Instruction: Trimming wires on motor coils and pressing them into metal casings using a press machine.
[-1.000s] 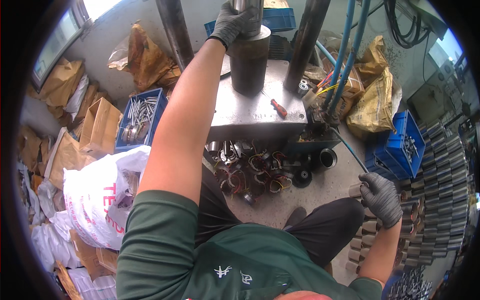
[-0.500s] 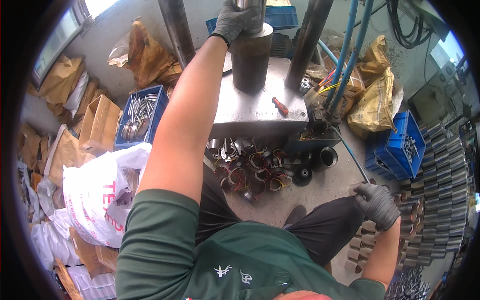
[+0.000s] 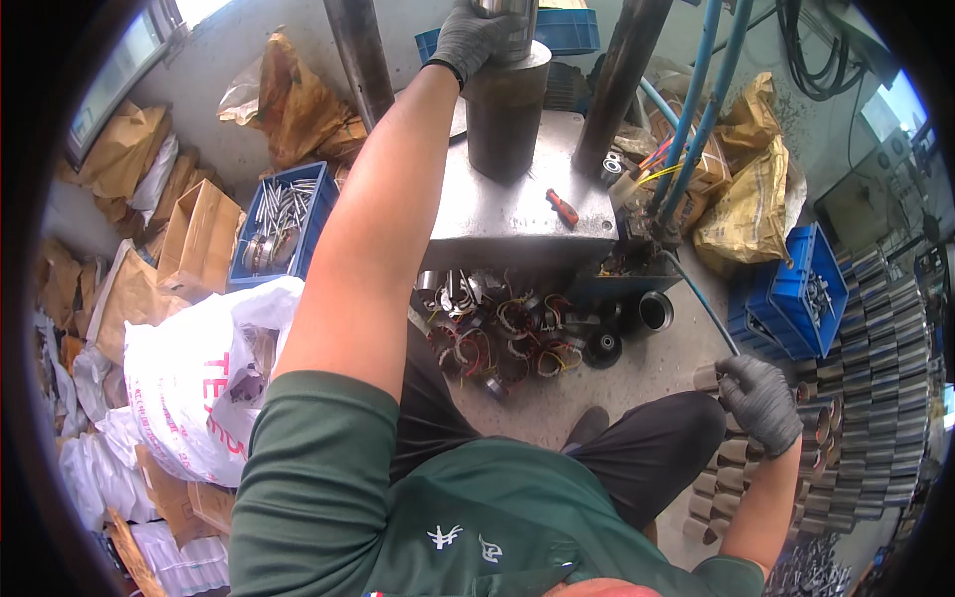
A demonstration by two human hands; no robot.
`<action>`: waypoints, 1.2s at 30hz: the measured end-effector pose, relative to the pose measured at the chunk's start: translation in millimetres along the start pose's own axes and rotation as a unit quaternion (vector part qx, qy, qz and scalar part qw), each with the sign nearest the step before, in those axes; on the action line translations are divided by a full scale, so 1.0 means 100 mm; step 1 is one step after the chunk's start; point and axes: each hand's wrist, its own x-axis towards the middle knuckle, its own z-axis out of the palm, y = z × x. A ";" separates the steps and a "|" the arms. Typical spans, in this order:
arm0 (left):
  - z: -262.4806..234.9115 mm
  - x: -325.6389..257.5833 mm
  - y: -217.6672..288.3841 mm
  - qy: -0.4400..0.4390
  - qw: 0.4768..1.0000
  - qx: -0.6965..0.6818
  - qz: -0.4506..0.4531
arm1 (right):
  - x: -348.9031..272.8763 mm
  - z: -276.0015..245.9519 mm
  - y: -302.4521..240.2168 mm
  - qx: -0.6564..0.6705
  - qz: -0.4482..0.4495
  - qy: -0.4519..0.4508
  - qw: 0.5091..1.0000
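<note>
My left hand (image 3: 477, 38), in a grey glove, reaches far up and grips a shiny metal cylinder (image 3: 512, 30) standing on top of a dark round block (image 3: 505, 114) on the press table (image 3: 517, 214). My right hand (image 3: 761, 398), also gloved, is down at my right side and closes on a short metal tube (image 3: 708, 377) at the edge of rows of similar tubes (image 3: 836, 448) stacked on the floor.
Wound copper stator coils (image 3: 502, 338) lie under the table. A red-handled tool (image 3: 562, 207) rests on the table. Blue crates (image 3: 284, 219) (image 3: 796, 294), brown paper sacks (image 3: 741, 189), cardboard boxes (image 3: 199, 234) and a white plastic bag (image 3: 189, 378) surround me. Press columns (image 3: 622, 85) rise behind.
My right hand has swung left and up from the tube rows, now holding one tube. My left hand stays on the cylinder atop the dark block.
</note>
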 end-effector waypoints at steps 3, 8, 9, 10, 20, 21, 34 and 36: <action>-0.02 0.00 0.00 -0.008 0.999 -0.050 0.004 | 0.02 0.02 0.04 -0.039 -0.052 -0.030 0.997; -0.07 0.02 -0.02 -0.040 0.996 -0.078 0.003 | 0.02 0.02 0.13 0.028 0.009 -0.035 0.999; -0.05 0.01 0.01 -0.041 0.996 -0.079 0.003 | 0.02 0.05 0.16 -0.037 -0.060 -0.045 0.996; -0.04 -0.01 0.04 -0.016 1.000 -0.022 0.007 | 0.01 0.03 0.15 -0.037 -0.059 -0.045 0.997; -0.09 0.01 0.01 0.007 0.997 0.071 0.015 | 0.03 -0.01 0.06 0.080 0.022 -0.014 0.996; -0.09 0.01 0.01 0.007 0.997 0.071 0.015 | 0.02 0.04 0.12 0.051 -0.022 0.068 0.996; -0.13 -0.01 0.02 0.012 0.995 0.096 0.013 | 0.04 -0.01 0.08 0.018 0.017 -0.058 0.998; -0.14 0.00 0.03 0.014 0.995 0.098 0.014 | 0.04 0.02 0.14 0.032 0.004 -0.017 0.999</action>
